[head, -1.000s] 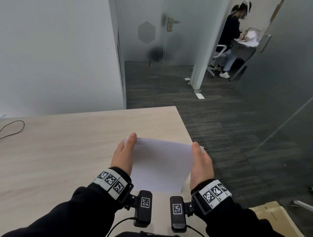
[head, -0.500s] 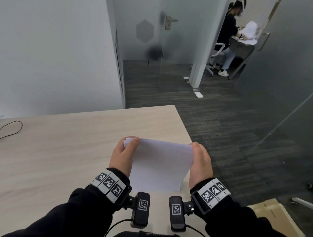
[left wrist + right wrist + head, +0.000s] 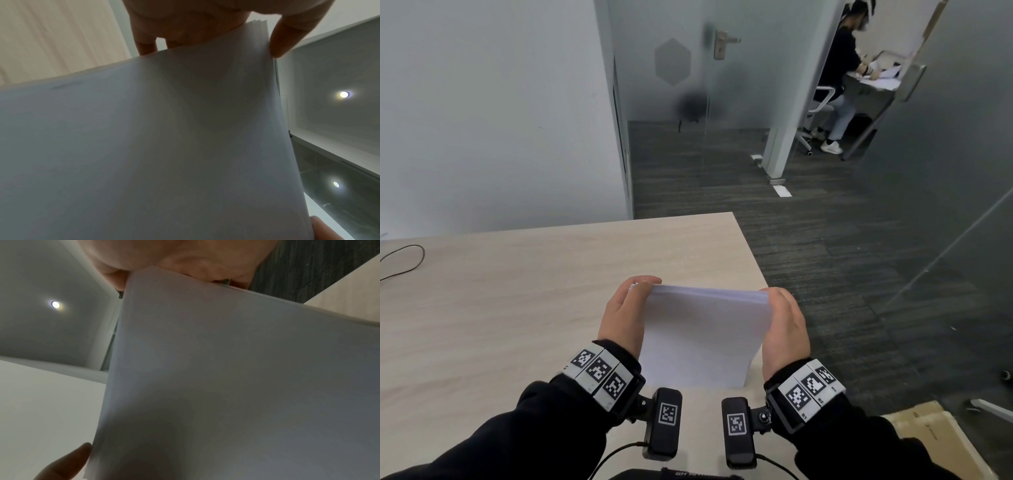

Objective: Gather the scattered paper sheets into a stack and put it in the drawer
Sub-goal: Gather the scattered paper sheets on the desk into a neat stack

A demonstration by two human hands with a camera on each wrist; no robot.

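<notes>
A stack of white paper sheets (image 3: 702, 335) stands upright on its lower edge near the right end of the wooden table (image 3: 500, 301). My left hand (image 3: 628, 308) grips the stack's left side, fingers curled over its top corner. My right hand (image 3: 784, 317) grips the right side the same way. In the left wrist view the paper stack (image 3: 154, 146) fills the frame with my fingers (image 3: 281, 42) round its top edge. In the right wrist view the paper stack (image 3: 236, 386) likewise hides most of the scene. No drawer is in view.
A black cable (image 3: 404, 260) lies at the table's far left. Dark carpet floor (image 3: 859, 274) spreads to the right of the table. A cardboard box (image 3: 928, 431) sits low at the right. Another person (image 3: 842, 75) sits at a far desk behind glass partitions.
The stack has been tipped more upright between my hands. My fingers have curled over its top corners, squaring the sheets' edges together.
</notes>
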